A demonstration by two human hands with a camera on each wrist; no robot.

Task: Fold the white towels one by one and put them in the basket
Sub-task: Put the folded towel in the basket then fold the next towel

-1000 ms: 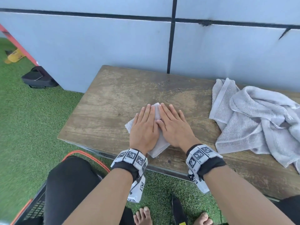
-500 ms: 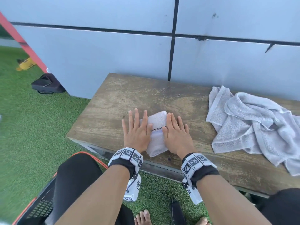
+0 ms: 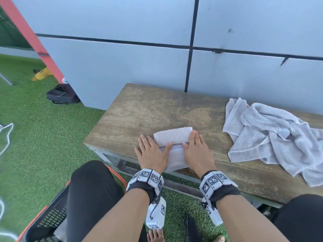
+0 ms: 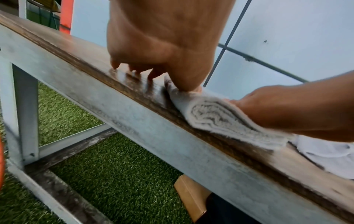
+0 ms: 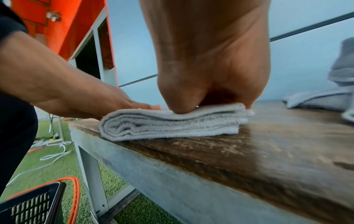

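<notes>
White folded towel [image 3: 173,137] newly uncovered

A folded white towel [image 3: 172,137] lies flat near the front edge of the tabletop [image 3: 139,109], a thick stack of several layers with a thin dark checked stripe running across its top. Its near end slightly overhangs the edge. Well to the right lies a loose, crumpled heap of towels [image 3: 272,135], unfolded. The black mesh basket [image 3: 50,220] with an orange rim stands on the grass, down at the near left.
</notes>
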